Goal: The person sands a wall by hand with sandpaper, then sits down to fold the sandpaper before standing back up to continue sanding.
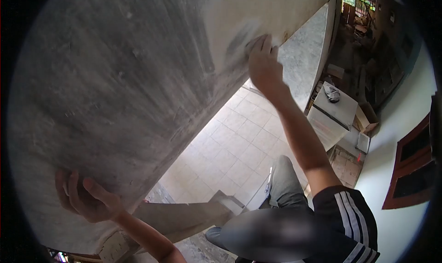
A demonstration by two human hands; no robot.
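A large grey plastered wall (pixel 138 79) slants across the left and middle of the head view, with a paler patch at its upper right. My right hand (pixel 265 67) presses against that paler part, close to the wall's lower edge, its fingers bent and held together. Whatever may be under those fingers is hidden. Beside them is a dark grey smear (pixel 240 38) on the surface. Low on the left, my left hand (pixel 90 199) is at the grey wall, fingers loosely curled and thumb apart, with nothing visible in it.
Below lies a tiled floor (pixel 239 129). A narrow ledge (pixel 184 217) runs under my legs. At right stand a white box-like cabinet (pixel 329 118) with a crumpled bag (pixel 331 92) on top, cardboard boxes (pixel 346 165) and a red-framed window (pixel 410 164). A dark, cluttered passage recedes behind.
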